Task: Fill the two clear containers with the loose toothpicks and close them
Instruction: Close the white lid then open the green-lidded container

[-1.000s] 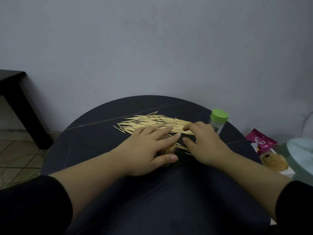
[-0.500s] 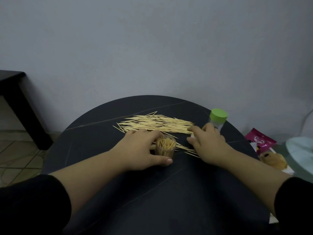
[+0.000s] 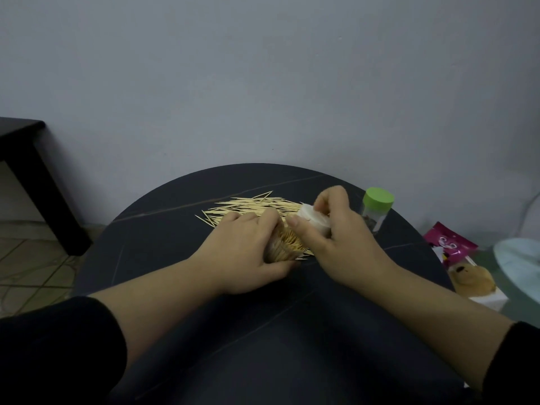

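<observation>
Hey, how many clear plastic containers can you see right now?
2. One clear toothpick-filled container tilted in the left hand; one clear container with a green lid standing behind the right hand holding a white cap.

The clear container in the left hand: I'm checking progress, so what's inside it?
Toothpicks pack the clear container, their ends showing at its open mouth. The left hand wraps its wall, hiding the rest.

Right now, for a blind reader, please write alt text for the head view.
The left hand grips a toothpick-filled clear container while the right hand holds a white lid beside it; loose toothpicks lie behind on the dark table.
</observation>
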